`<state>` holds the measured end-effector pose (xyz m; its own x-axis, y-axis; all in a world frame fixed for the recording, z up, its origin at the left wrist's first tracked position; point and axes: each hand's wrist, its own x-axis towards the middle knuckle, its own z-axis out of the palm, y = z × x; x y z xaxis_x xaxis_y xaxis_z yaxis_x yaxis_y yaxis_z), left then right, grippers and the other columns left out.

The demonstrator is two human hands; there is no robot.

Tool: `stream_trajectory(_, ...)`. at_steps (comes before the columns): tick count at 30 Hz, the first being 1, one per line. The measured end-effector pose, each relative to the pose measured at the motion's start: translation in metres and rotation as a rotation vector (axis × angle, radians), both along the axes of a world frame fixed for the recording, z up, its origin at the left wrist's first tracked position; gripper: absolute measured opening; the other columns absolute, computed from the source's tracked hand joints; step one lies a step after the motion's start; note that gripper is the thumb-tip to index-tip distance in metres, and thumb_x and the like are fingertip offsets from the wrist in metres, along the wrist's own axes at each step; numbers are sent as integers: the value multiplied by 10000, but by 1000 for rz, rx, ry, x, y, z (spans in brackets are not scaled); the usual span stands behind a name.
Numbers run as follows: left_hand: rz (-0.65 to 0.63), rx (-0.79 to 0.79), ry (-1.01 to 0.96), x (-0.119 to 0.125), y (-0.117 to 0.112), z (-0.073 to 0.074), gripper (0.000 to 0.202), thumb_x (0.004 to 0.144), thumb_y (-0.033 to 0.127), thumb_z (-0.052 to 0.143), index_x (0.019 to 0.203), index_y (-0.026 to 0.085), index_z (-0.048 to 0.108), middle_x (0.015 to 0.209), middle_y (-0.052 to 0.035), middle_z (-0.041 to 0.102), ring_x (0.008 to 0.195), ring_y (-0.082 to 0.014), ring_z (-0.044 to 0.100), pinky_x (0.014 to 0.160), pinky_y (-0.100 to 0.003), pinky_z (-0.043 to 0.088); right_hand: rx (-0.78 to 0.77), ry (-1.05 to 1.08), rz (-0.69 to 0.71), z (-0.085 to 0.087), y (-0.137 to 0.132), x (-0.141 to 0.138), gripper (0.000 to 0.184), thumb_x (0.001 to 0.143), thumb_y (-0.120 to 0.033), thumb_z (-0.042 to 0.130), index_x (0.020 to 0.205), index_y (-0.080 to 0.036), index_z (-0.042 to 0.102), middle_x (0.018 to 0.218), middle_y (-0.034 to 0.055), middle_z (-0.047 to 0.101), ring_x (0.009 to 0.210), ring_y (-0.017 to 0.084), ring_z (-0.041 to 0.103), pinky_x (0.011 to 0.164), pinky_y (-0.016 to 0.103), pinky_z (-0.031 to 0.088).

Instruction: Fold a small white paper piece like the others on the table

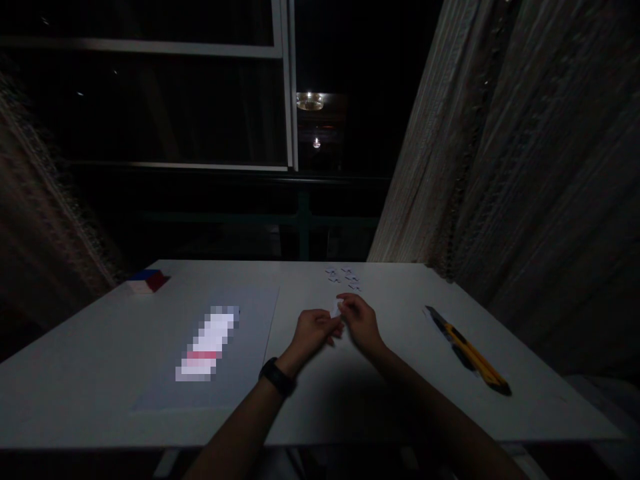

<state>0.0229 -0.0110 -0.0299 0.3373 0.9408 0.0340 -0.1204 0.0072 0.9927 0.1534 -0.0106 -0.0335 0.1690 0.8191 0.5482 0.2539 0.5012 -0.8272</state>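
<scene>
My left hand point(313, 333) and my right hand point(360, 321) meet over the middle of the white table point(100, 373). Both pinch a small white piece of paper point(335, 308) between their fingertips, fingers closed. A black watch point(277, 378) sits on my left wrist. Just beyond the hands lie several small paper pieces point(344, 277) scattered on the table.
A yellow and black utility knife point(470, 352) lies to the right. A grey sheet point(225, 353) covers the table's left half, with a blurred patch on it. A small red, white and blue block point(145, 281) sits at the far left corner. Curtains hang either side of a dark window.
</scene>
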Motion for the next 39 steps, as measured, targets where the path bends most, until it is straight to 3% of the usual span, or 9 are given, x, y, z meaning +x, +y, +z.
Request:
stream_trajectory(14,-2,37,-56,-5,4,-2,329,666,409,630,684,88,562,684,-133,665,537,-162,611,423,-219,431,62,13,-25,0,1,1,120,724,-276,565,632,-201,579,927,56,595,902,203,537,827,361,388)
stream_trajectory(23,38,60,-47,-5,2,-1,322,681,407,617,688,90,561,680,-132,666,527,-164,611,420,-220,418,-83,159,18,1,5,4,132,645,-287,639,556,-191,619,906,65,599,874,215,547,781,353,407)
stream_trajectory(29,37,94,-29,-2,-1,2,324,680,412,612,657,92,571,671,-128,669,529,-165,609,426,-226,423,-224,299,38,3,5,3,189,582,-327,683,547,-163,596,836,61,635,746,194,571,718,335,421)
stream_trajectory(32,88,117,-18,0,-2,5,311,686,396,611,649,89,577,647,-119,665,494,-147,590,426,-225,423,-206,313,2,6,4,2,203,581,-335,694,592,-160,591,857,49,628,752,177,573,713,303,423)
stream_trajectory(39,150,110,-84,6,-1,9,289,671,383,632,674,103,561,657,-100,667,518,-146,598,451,-227,445,-236,383,100,26,0,-9,267,616,-411,657,683,-187,528,550,-42,538,469,114,517,453,225,405)
